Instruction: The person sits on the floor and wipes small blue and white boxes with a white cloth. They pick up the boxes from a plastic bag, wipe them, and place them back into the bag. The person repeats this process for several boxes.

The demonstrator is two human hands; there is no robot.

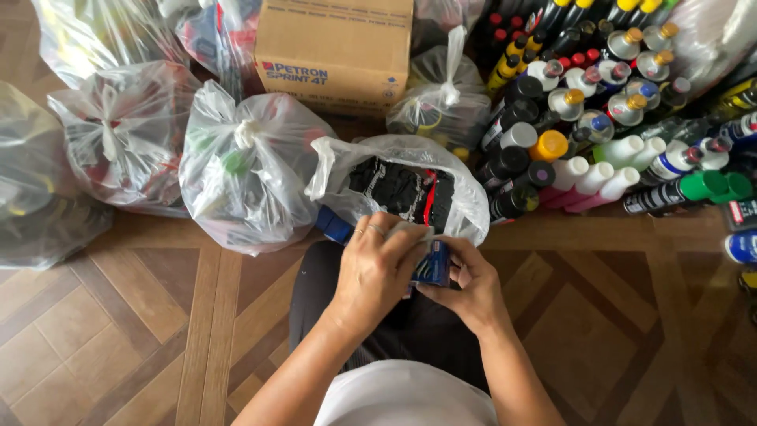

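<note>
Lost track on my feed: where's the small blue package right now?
In the head view, the small blue package sits centre frame, held between the left hand and right hand, just below the open clear bag.

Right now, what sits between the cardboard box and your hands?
In the head view, an open clear plastic bag with black items inside lies between the cardboard box and both hands, left hand and right hand, which hold a small blue packet.

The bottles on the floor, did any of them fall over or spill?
No spill shows. The white bottles with pink bodies and the green-capped cans lie on their sides; most others stand upright. Both hands, left hand and right hand, hold a small blue container.
</note>
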